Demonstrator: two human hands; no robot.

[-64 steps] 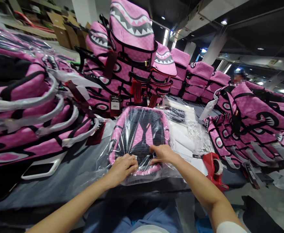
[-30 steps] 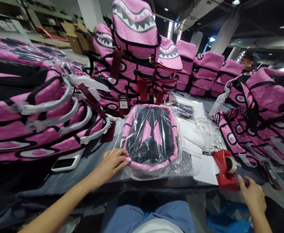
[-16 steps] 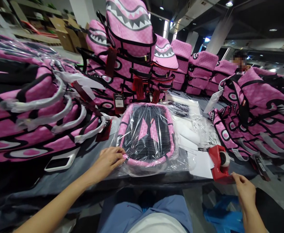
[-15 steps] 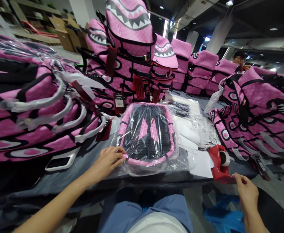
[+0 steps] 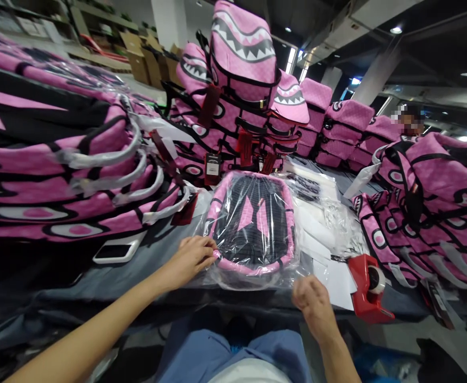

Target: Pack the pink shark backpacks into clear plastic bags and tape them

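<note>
A pink and black backpack [image 5: 251,223] lies back-panel up on the table inside a clear plastic bag [image 5: 237,281]. At its lower left corner, the fingers of my left hand [image 5: 193,259] close on the plastic. My right hand [image 5: 313,303] is just off the bag's lower right corner, its fingers pinched together and slightly blurred. Whatever they hold, if anything, is too small to make out. To the right of that hand stands a red tape dispenser [image 5: 367,292] with a roll of clear tape.
Stacked pink backpacks [image 5: 50,175] rise on the left, with more behind and on the right [image 5: 449,186]. White papers and plastic bags [image 5: 325,223] lie beside the bagged backpack. A white-framed device [image 5: 117,250] rests at left. Farther back, a person [image 5: 411,119] is partly visible.
My right hand has moved left from the tape dispenser's front edge toward the bagged backpack. My left hand stays at the bag's corner. The whole view has shifted slightly.
</note>
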